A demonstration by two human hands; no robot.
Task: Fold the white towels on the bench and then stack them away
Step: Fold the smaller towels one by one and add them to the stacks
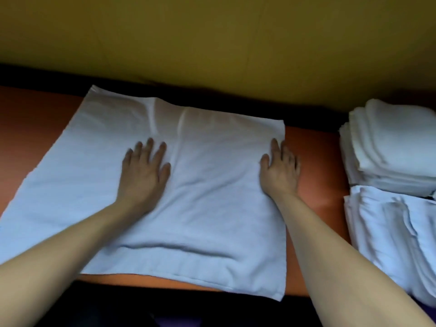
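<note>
1. Where the orange bench meets the yellow wall at 12 o'clock, a dark strip runs along the joint; the bench spans the view from 9 to 3 o'clock, and its near edge sits at 6 o'clock above a dark area.
2. A white towel lies spread flat over the middle of the bench, with soft creases near its far edge. Its near right corner hangs just over the bench's front edge, and its left part runs toward 8 o'clock under the left forearm.
3. The left hand rests palm down on the towel at about 10 o'clock of its centre, fingers straight and slightly spread, holding nothing.
4. The right hand lies flat on the towel's right edge at 2 o'clock, fingers straight and close together, partly on cloth and partly on bare bench; it grips nothing.
5. Bare orange surface shows between the towel's right edge and the piles at 3 o'clock, and at the far left around 10 o'clock.
6. A pile of folded towels sits at 3 o'clock; a second, looser pile lies just in front of it at 4 o'clock, beside the right forearm.
</note>
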